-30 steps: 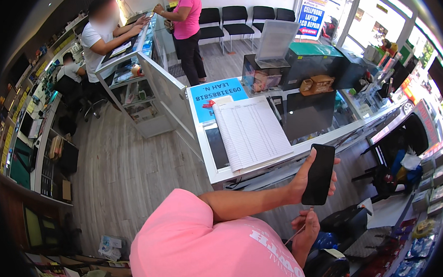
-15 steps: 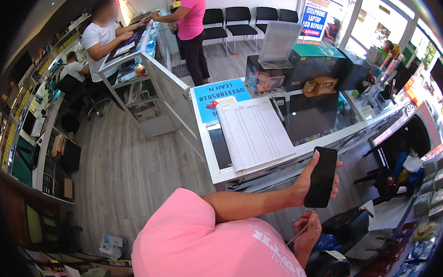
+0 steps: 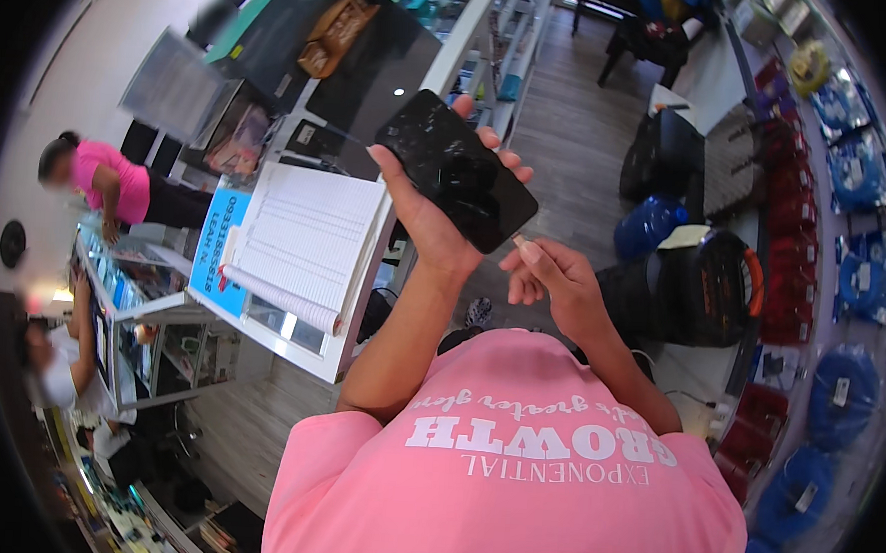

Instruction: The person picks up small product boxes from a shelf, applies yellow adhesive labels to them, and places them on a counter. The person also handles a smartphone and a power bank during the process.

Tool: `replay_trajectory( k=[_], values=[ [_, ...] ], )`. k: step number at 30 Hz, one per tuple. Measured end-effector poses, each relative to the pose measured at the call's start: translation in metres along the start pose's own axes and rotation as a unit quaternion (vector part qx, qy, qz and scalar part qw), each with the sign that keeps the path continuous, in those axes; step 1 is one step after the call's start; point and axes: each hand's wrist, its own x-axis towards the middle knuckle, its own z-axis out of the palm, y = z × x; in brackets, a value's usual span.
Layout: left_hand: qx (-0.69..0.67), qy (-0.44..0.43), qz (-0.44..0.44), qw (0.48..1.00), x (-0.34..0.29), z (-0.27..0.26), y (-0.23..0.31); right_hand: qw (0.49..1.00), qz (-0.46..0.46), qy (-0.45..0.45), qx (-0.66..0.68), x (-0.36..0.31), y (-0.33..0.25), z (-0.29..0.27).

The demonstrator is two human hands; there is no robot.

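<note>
far to the left of the left hand [image 3: 429, 221], near the dark rim, a person in a white shirt [image 3: 60, 369] was stretched by the lens and partly lost in shadow. nearer, yet well apart from that hand, stood a person in a pink top [image 3: 119, 181], lower legs hidden behind the counter [image 3: 326, 364]. on its glass, left of the left hand, a blue sheet [image 3: 220, 250] lay partly covered by an open ruled notebook [image 3: 305, 239], whose fine entries were too small to make out. up and left of the hand were a brown holder [image 3: 338, 33] and a black mat [image 3: 373, 78], the mat partly covered by the phone.

the left hand was wrapped around the black phone [image 3: 458, 172], thumb along one side and fingertips showing past the other; its palm was mostly hidden. glare streaked the dark screen. just right of the phone's lower end, the right hand [image 3: 563, 278] was narrowed in a pinch on what looked like a small plug [image 3: 519, 239]; whether it touched the phone could not be told.

right of that hand, a blue bottle [image 3: 651, 224] stood near a bulky dark object [image 3: 687, 299], its kind unclear. farther right hung red packets [image 3: 790, 255] and blue coils [image 3: 842, 398], the coils blurred by clear wrapping.
</note>
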Motion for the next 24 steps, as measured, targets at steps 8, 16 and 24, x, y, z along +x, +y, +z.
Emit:
replay_trajectory(
  k=[8,16,24],
  values=[
    [0.006,-0.008,-0.061,0.998,0.018,0.005,-0.021,0.998,-0.029,0.055,-0.019,-0.008,-0.002,-0.011],
    [0.025,-0.023,-0.061,0.998,0.023,0.008,-0.035,0.997,-0.009,0.077,-0.025,-0.013,-0.007,-0.017],
    [0.022,-0.025,-0.066,0.997,0.021,0.009,-0.041,0.995,-0.02,0.087,-0.036,-0.013,-0.006,-0.021]
  ],
)
